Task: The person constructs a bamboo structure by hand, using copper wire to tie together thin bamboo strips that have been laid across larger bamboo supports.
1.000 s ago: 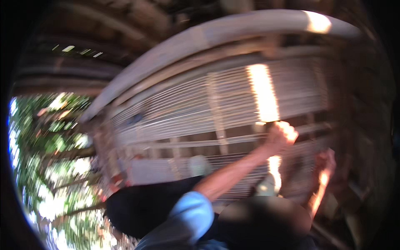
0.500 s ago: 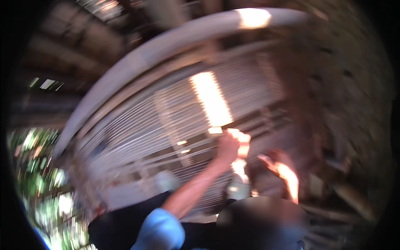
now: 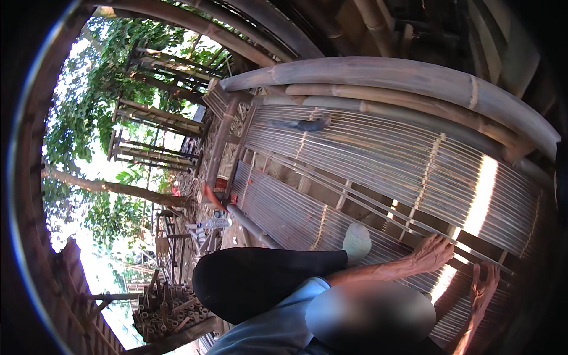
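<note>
A long, thin bamboo strip (image 3: pixel 378 204) runs over the gap between two slatted bamboo panels. My left hand (image 3: pixel 433 253) is closed over this strip near its right part, fingers curled down. Farther right, my right hand (image 3: pixel 485 281) has its thumb and fingers apart, with the tips at the strip's lower side. The upper panel (image 3: pixel 378 148) and the lower panel (image 3: pixel 284 207) are made of many narrow parallel slats tied by cross bindings. A dark-handled blade (image 3: pixel 313 124) lies on the upper panel. Sunlight falls in a bright band beside both hands.
Thick bamboo poles (image 3: pixel 378 74) bound the far side. My black trouser leg (image 3: pixel 266 278) stretches left, with a pale rounded thing (image 3: pixel 357 242) at its end. A clear bottle (image 3: pixel 216 223), stacked cut bamboo (image 3: pixel 168 313) and trees lie to the left. A blurred patch covers the lower middle.
My view has swung, so the panels and both hands sit farther right and the trees show more. The picture is sharp now; earlier it was smeared by motion.
</note>
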`<state>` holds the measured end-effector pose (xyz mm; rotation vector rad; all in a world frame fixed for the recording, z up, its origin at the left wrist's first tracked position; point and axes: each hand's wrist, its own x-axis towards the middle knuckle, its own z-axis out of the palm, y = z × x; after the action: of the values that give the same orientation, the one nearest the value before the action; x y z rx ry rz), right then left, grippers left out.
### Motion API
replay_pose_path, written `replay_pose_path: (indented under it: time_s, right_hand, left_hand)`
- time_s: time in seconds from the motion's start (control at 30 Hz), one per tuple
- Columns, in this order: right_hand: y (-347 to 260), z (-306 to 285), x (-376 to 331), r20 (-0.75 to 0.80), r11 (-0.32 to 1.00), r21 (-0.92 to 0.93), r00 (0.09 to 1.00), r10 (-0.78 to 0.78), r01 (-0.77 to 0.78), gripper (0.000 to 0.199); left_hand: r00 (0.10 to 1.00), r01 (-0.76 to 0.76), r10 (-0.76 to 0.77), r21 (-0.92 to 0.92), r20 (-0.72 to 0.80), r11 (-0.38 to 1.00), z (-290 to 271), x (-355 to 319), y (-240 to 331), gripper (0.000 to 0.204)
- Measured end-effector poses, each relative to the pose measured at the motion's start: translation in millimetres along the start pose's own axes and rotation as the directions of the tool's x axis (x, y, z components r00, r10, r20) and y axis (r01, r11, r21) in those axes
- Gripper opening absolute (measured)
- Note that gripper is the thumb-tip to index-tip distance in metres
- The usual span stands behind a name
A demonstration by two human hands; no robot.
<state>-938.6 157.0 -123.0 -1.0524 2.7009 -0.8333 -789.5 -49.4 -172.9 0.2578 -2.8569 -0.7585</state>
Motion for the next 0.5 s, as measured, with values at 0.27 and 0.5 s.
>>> replay_pose_path:
  time_s: [0.27, 0.5]
  right_hand:
    - [-0.7, -11.9, -8.3, 0.173, 0.982, 0.161, 0.983, 0.068, -0.096, 0.029]
    - [-23.4, -34.5, 18.2, 0.293, 0.938, 0.204, 0.931, 0.216, -0.282, 0.034]
  left_hand:
    - [0.961, -0.034, 0.064, -0.113, 0.269, 0.993, -15.3, -12.9, 0.2, 0.024]
    - [0.925, 0.017, 0.068, -0.219, 0.373, 0.976, -58.8, 0.7, 5.8, 0.012]
